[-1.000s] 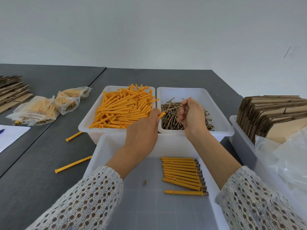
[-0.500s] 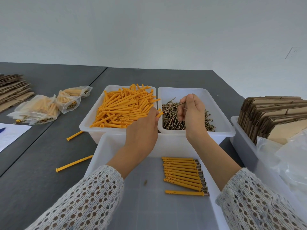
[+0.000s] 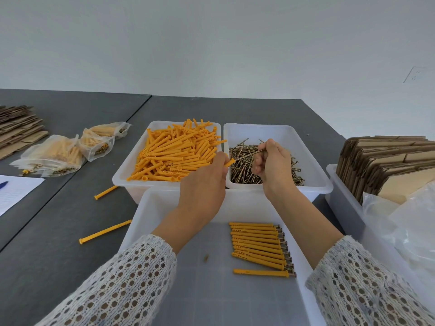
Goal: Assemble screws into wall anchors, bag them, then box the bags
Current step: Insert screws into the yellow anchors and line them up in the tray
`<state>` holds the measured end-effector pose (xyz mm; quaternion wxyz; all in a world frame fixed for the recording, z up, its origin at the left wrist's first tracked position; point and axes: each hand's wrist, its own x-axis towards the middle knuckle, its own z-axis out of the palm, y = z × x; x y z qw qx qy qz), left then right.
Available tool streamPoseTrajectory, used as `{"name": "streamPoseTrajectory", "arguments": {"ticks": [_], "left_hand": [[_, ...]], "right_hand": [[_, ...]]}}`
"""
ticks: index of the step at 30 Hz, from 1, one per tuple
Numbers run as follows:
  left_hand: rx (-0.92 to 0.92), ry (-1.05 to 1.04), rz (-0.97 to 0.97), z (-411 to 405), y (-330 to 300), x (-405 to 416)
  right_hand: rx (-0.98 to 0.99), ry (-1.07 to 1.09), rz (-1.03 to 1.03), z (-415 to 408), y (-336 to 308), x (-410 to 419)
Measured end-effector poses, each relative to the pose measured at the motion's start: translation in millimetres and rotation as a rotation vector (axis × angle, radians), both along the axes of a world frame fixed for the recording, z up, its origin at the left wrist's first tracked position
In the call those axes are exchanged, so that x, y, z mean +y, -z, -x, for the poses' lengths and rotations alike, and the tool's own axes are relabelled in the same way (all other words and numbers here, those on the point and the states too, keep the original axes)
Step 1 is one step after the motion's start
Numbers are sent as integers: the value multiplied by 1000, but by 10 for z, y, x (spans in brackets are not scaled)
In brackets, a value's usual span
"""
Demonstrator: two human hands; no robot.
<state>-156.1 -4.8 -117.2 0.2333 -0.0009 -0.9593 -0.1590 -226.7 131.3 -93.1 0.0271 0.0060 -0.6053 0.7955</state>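
A person in white open-knit sleeves stands at a dark grey table [image 3: 70, 222], both hands raised over the seam between two white bins. The left hand [image 3: 202, 182] curls around an orange wall anchor [image 3: 229, 162], whose open end pokes out past the fingers toward the right. The right hand [image 3: 273, 163] pinches a single brass-coloured screw [image 3: 247, 155] that slants down and left, its tip just at the anchor's mouth; whether it has actually entered is hard to tell from here. Behind the left hand, the left bin [image 3: 131, 161] is heaped with loose orange anchors. Behind the right hand, the right bin [image 3: 306, 151] holds a tangle of screws. Nearest the person sits a larger white tray [image 3: 141, 220] with a neat row of finished anchors [image 3: 259, 245], screw heads showing at their right ends, and one more lying apart just below the row. Two stray anchors [image 3: 104, 235] lie on the table left of the tray. Farther left rest several clear bags [image 3: 56, 154] filled with anchors, a stack of flat cardboard [image 3: 18, 128] behind them, and a sheet of paper [image 3: 14, 196] at the edge. On the right, another bin carries upright flattened cartons [image 3: 388, 165] and clear plastic sheeting [image 3: 412, 222].
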Motion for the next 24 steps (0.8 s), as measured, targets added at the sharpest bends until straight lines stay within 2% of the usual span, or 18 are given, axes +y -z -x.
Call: {"name": "streamPoseTrajectory", "arguments": {"ticks": [6, 11, 13, 18, 21, 24], "left_hand": [[22, 83, -29, -1, -10, 20], [62, 105, -56, -8, 6, 9], [78, 116, -111, -5, 3, 8], [98, 243, -325, -30, -55, 31], [37, 346, -240, -74, -76, 47], [-117, 481, -162, -134, -75, 101]], "right_hand": [[31, -161, -104, -50, -9, -46], [178, -291, -380, -112, 6, -142], [232, -320, -428, -139, 32, -186], [200, -215, -286, -90, 20, -165], [95, -48, -187, 4, 15, -73], [-55, 83, -101, 104, 13, 29]]}}
